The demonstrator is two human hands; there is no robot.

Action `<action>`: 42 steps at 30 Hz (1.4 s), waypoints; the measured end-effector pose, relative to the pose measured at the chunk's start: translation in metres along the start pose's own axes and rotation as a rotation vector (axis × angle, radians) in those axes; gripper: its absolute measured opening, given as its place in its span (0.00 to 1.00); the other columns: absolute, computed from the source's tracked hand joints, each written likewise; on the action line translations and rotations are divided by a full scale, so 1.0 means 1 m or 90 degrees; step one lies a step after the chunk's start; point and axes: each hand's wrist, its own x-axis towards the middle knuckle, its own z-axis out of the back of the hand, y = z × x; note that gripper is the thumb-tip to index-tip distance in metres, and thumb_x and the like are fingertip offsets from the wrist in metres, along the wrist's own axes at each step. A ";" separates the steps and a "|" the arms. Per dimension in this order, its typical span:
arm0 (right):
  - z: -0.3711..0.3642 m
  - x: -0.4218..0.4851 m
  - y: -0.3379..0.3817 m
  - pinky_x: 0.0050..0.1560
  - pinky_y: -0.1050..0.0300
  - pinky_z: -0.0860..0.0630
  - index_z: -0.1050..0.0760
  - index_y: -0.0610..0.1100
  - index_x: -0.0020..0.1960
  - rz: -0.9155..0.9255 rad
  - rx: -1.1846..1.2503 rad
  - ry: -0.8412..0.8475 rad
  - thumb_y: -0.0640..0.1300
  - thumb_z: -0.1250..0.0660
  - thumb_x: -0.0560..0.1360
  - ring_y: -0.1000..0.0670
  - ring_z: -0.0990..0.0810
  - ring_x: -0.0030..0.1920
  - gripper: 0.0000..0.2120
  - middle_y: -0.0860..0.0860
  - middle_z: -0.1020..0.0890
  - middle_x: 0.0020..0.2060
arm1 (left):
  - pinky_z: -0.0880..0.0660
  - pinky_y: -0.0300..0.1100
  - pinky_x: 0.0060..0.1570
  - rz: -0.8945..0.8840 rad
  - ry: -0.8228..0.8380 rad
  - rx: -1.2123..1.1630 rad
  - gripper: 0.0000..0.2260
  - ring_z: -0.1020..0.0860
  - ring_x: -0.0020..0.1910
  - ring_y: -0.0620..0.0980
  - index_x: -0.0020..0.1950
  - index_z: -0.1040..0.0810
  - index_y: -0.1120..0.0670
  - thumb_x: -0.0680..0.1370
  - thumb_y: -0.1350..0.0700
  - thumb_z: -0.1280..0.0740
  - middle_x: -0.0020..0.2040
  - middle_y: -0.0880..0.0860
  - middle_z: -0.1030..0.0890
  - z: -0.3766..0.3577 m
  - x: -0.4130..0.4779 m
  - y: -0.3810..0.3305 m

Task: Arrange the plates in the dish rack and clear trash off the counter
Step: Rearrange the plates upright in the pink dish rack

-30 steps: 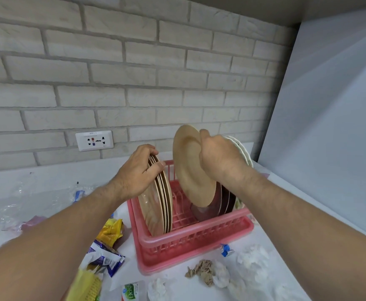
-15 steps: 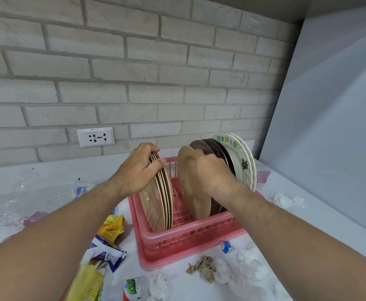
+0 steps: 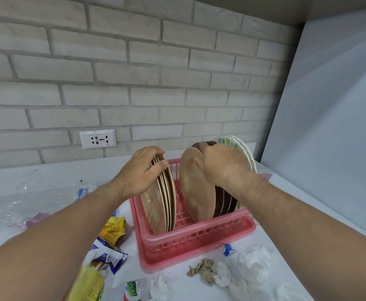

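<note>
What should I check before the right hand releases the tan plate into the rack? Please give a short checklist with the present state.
1. Lower edge of the tan plate inside the pink rack: ok.
2. Grip of the right hand on its top rim: ok.
3. Hold of the left hand on the left stack: ok.
4. Plate seated in a slot: cannot tell.
5. Trash off the counter: not ok; wrappers and crumpled paper lie there.

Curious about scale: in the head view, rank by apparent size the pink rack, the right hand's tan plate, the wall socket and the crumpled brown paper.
1. pink rack
2. tan plate
3. wall socket and crumpled brown paper look alike; the paper lies nearer the camera, so unranked.
</note>
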 end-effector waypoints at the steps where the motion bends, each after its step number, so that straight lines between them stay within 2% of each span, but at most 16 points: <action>1: 0.002 0.000 0.001 0.39 0.52 0.24 0.28 0.46 0.59 -0.002 0.043 -0.025 0.50 0.43 0.81 0.49 0.25 0.40 0.11 0.49 0.22 0.43 | 0.41 0.37 0.61 -0.004 0.004 0.007 0.20 0.36 0.67 0.42 0.68 0.29 0.50 0.79 0.44 0.43 0.65 0.45 0.29 0.000 0.001 0.001; 4: -0.005 0.001 0.018 0.48 0.50 0.22 0.22 0.47 0.53 -0.015 0.295 -0.003 0.60 0.45 0.79 0.47 0.21 0.47 0.20 0.50 0.19 0.45 | 0.42 0.39 0.66 0.014 0.008 0.001 0.23 0.38 0.70 0.43 0.69 0.28 0.45 0.76 0.41 0.45 0.69 0.44 0.32 -0.001 0.002 0.005; 6: -0.013 -0.004 0.033 0.51 0.52 0.22 0.18 0.48 0.51 -0.005 0.429 0.046 0.65 0.45 0.76 0.50 0.20 0.47 0.25 0.51 0.17 0.42 | 0.41 0.40 0.68 0.032 0.004 -0.030 0.23 0.37 0.69 0.42 0.68 0.27 0.44 0.75 0.40 0.45 0.67 0.44 0.34 -0.002 0.001 0.005; 9: -0.022 -0.016 0.047 0.35 0.61 0.25 0.21 0.46 0.48 -0.007 0.483 0.095 0.55 0.41 0.80 0.53 0.22 0.35 0.16 0.52 0.20 0.34 | 0.38 0.39 0.66 0.040 0.000 -0.060 0.23 0.33 0.64 0.41 0.67 0.26 0.43 0.74 0.41 0.44 0.60 0.43 0.33 -0.002 0.000 0.004; 10: -0.025 -0.018 0.049 0.32 0.60 0.27 0.22 0.45 0.47 -0.012 0.492 0.083 0.52 0.41 0.80 0.53 0.23 0.33 0.14 0.52 0.21 0.33 | 0.37 0.39 0.65 0.039 0.004 -0.060 0.23 0.33 0.63 0.41 0.67 0.27 0.43 0.75 0.41 0.44 0.59 0.43 0.32 -0.001 0.000 0.003; 13: -0.025 -0.023 0.057 0.35 0.53 0.23 0.25 0.44 0.49 -0.031 0.478 0.075 0.48 0.42 0.80 0.49 0.22 0.36 0.10 0.49 0.21 0.38 | 0.39 0.38 0.63 0.026 0.021 -0.040 0.23 0.34 0.63 0.41 0.69 0.29 0.44 0.76 0.40 0.46 0.59 0.42 0.32 0.001 0.000 0.003; 16: -0.026 -0.023 0.060 0.33 0.57 0.27 0.28 0.45 0.54 -0.027 0.405 0.092 0.43 0.42 0.79 0.51 0.26 0.35 0.06 0.51 0.27 0.38 | 0.41 0.38 0.64 0.004 0.030 -0.015 0.23 0.36 0.66 0.42 0.71 0.31 0.45 0.77 0.41 0.48 0.63 0.42 0.31 0.002 -0.001 0.005; 18: -0.021 -0.021 0.055 0.31 0.59 0.32 0.28 0.44 0.55 -0.038 0.348 0.083 0.42 0.41 0.80 0.52 0.27 0.34 0.06 0.51 0.28 0.38 | 0.41 0.38 0.63 -0.010 0.020 -0.005 0.23 0.36 0.67 0.44 0.71 0.31 0.47 0.78 0.43 0.47 0.65 0.44 0.30 0.002 -0.002 0.006; 22: -0.012 -0.012 0.040 0.43 0.52 0.29 0.28 0.39 0.51 -0.025 0.293 0.050 0.40 0.41 0.79 0.39 0.22 0.48 0.06 0.40 0.22 0.45 | 0.37 0.39 0.57 0.010 -0.006 -0.003 0.20 0.33 0.63 0.44 0.68 0.31 0.50 0.79 0.44 0.44 0.62 0.45 0.28 0.007 -0.006 0.007; 28: 0.001 -0.004 0.038 0.46 0.50 0.26 0.27 0.38 0.54 -0.005 0.244 0.035 0.42 0.39 0.78 0.40 0.22 0.50 0.09 0.40 0.22 0.48 | 0.37 0.38 0.54 0.022 -0.004 -0.004 0.22 0.32 0.59 0.43 0.65 0.29 0.51 0.76 0.42 0.46 0.58 0.44 0.27 0.013 -0.008 0.007; 30: 0.007 -0.005 0.045 0.43 0.53 0.26 0.28 0.39 0.56 0.019 0.189 0.047 0.43 0.40 0.79 0.44 0.22 0.45 0.09 0.46 0.25 0.40 | 0.37 0.39 0.54 0.019 -0.004 0.006 0.23 0.31 0.59 0.43 0.65 0.29 0.51 0.76 0.42 0.46 0.58 0.45 0.27 0.013 -0.008 0.006; 33: 0.019 -0.010 0.055 0.34 0.58 0.35 0.30 0.42 0.55 0.035 0.185 0.035 0.44 0.40 0.79 0.48 0.29 0.39 0.07 0.52 0.36 0.32 | 0.36 0.39 0.54 0.014 -0.002 0.016 0.22 0.31 0.59 0.44 0.65 0.28 0.51 0.76 0.42 0.46 0.59 0.46 0.26 0.013 -0.007 0.008; 35: 0.031 -0.010 0.054 0.34 0.58 0.34 0.32 0.45 0.50 0.020 0.215 0.002 0.44 0.40 0.79 0.47 0.28 0.37 0.03 0.52 0.36 0.32 | 0.36 0.38 0.53 0.015 -0.005 0.016 0.23 0.31 0.58 0.43 0.65 0.28 0.51 0.76 0.42 0.46 0.58 0.46 0.26 0.013 -0.007 0.009; 38: 0.046 -0.008 0.046 0.27 0.60 0.37 0.35 0.44 0.48 -0.014 0.235 -0.009 0.41 0.40 0.78 0.51 0.31 0.32 0.04 0.51 0.32 0.34 | 0.37 0.38 0.54 0.018 -0.007 0.014 0.23 0.32 0.58 0.42 0.65 0.29 0.51 0.76 0.42 0.46 0.59 0.45 0.27 0.012 -0.008 0.008; 42: 0.049 -0.011 0.039 0.30 0.59 0.34 0.33 0.41 0.53 -0.020 0.162 0.022 0.39 0.38 0.78 0.47 0.26 0.40 0.06 0.49 0.31 0.36 | 0.37 0.38 0.55 0.018 -0.007 0.009 0.23 0.32 0.60 0.42 0.67 0.29 0.51 0.77 0.42 0.46 0.61 0.46 0.27 0.011 -0.007 0.006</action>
